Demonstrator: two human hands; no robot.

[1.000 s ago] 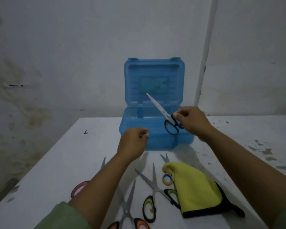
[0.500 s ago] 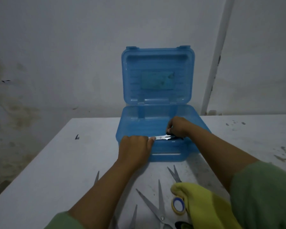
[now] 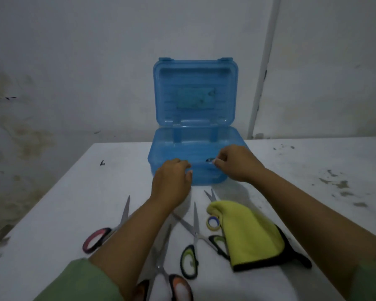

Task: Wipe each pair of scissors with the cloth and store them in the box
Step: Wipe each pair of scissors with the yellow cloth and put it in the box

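Observation:
The blue plastic box (image 3: pixel 174 170) stands open on the white table, its lid upright. My right hand (image 3: pixel 237 164) hovers over the box's front right rim, its fingertips pinching the handle of the black-handled scissors (image 3: pixel 209 160), which lie low inside the box. My left hand (image 3: pixel 172 183) rests against the box's front wall, fingers loosely curled and holding nothing. The yellow cloth (image 3: pixel 248 237) lies in front of the box at the right. Pink-handled scissors (image 3: pixel 96 240), green-handled scissors (image 3: pixel 189 261), orange-handled scissors (image 3: pixel 178 287) and yellow-handled scissors (image 3: pixel 213 222), these last partly under the cloth, lie on the table.
The white table (image 3: pixel 313 213) has dark stains at its right side and a small dark speck (image 3: pixel 102 163) at the left. A stained wall and a white pipe (image 3: pixel 263 72) stand right behind the box.
The black-handled scissors went from held up over the box down into it. My right hand has drawn back to the front rim, and my left hand has left the blade tip.

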